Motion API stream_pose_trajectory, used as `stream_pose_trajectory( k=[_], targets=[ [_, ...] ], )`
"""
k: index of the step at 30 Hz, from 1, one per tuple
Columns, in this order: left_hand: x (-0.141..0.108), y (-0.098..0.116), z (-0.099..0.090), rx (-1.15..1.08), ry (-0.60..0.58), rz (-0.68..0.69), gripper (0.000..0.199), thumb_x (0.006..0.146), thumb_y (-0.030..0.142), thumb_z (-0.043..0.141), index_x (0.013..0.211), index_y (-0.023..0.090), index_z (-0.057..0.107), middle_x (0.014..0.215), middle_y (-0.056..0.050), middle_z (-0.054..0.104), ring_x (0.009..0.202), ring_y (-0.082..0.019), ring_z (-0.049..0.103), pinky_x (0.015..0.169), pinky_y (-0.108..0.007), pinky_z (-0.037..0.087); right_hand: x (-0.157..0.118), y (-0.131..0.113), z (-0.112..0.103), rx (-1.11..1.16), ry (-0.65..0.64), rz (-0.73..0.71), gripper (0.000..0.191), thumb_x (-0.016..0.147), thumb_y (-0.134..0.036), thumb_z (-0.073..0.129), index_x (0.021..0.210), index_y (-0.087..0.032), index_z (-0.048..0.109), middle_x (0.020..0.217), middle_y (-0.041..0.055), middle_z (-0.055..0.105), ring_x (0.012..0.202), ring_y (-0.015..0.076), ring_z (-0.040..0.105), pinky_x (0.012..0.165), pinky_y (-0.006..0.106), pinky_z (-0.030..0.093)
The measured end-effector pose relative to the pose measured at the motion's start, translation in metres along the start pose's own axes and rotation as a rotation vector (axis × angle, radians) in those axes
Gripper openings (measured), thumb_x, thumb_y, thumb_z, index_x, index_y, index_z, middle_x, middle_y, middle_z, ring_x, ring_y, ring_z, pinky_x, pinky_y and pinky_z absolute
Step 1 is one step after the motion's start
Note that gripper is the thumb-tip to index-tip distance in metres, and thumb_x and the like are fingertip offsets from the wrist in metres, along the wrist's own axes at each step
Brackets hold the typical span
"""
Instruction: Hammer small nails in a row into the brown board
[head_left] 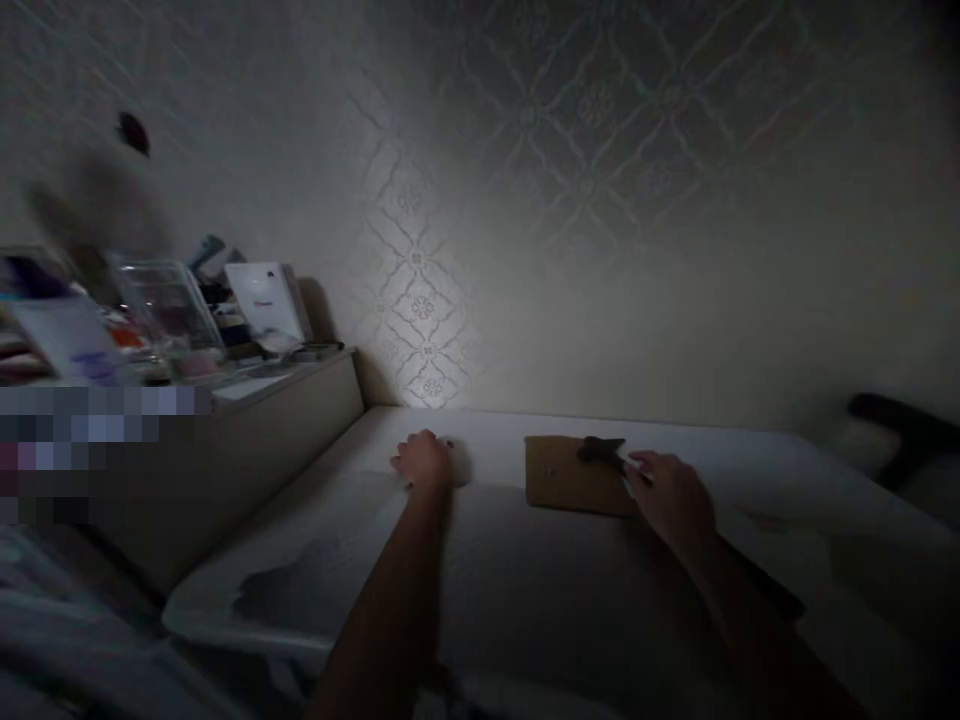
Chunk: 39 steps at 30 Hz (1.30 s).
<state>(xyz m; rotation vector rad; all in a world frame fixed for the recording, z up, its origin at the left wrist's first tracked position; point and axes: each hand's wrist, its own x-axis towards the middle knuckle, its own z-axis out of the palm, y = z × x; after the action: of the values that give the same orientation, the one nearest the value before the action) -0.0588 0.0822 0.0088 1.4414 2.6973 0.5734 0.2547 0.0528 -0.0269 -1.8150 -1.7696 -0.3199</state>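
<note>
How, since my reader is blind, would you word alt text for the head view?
The right hand grips a dark hammer-like tool over a brown board on a white table. The left hand is left of the board. The light is dim.

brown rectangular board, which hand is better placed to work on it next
Likely the right hand: it holds a dark long-handled tool, head over the board; the left hand is off the board.

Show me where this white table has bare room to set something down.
The white table has bare patches between the left hand and the brown board, and behind the right hand, toward the wall. Crowded: the board's right side, where that hand holds a dark tool, and the cabinet top at left. The dim near side is hard to judge.
</note>
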Motion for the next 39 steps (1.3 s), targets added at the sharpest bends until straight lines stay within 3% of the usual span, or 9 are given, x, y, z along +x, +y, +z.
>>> stream_pose_trajectory(
  k=[15, 31, 39],
  targets=[
    [0.005, 0.002, 0.006, 0.018, 0.022, 0.007, 0.03, 0.086, 0.023, 0.044, 0.105, 0.018, 0.065, 0.114, -0.013, 0.065, 0.112, -0.028, 0.055, 0.09, -0.042, 0.04, -0.001, -0.013, 0.001, 0.141, 0.092, -0.098, 0.028, 0.088, -0.032, 0.044, 0.095, -0.015, 0.066, 0.091, 0.0104, 0.066, 0.084, 0.0226, 0.058, 0.078, 0.035, 0.043],
    [0.008, 0.0, 0.007, -0.018, -0.007, -0.044, 0.029, 0.087, 0.021, 0.044, 0.107, 0.017, 0.065, 0.108, -0.017, 0.067, 0.11, -0.03, 0.058, 0.09, -0.044, 0.038, -0.002, -0.021, 0.001, 0.222, 0.054, -0.147, 0.023, 0.087, -0.027, 0.045, 0.092, -0.018, 0.065, 0.086, 0.0084, 0.065, 0.083, 0.0217, 0.057, 0.076, 0.034, 0.042],
    [0.005, 0.008, -0.004, -0.098, 0.065, 0.036, 0.026, 0.086, 0.022, 0.047, 0.101, 0.019, 0.068, 0.111, -0.014, 0.067, 0.108, -0.031, 0.059, 0.086, -0.042, 0.042, -0.003, -0.022, 0.0, 0.233, 0.046, -0.173, 0.023, 0.088, -0.028, 0.044, 0.092, -0.018, 0.064, 0.086, 0.008, 0.065, 0.083, 0.0217, 0.056, 0.077, 0.034, 0.042]
  ],
)
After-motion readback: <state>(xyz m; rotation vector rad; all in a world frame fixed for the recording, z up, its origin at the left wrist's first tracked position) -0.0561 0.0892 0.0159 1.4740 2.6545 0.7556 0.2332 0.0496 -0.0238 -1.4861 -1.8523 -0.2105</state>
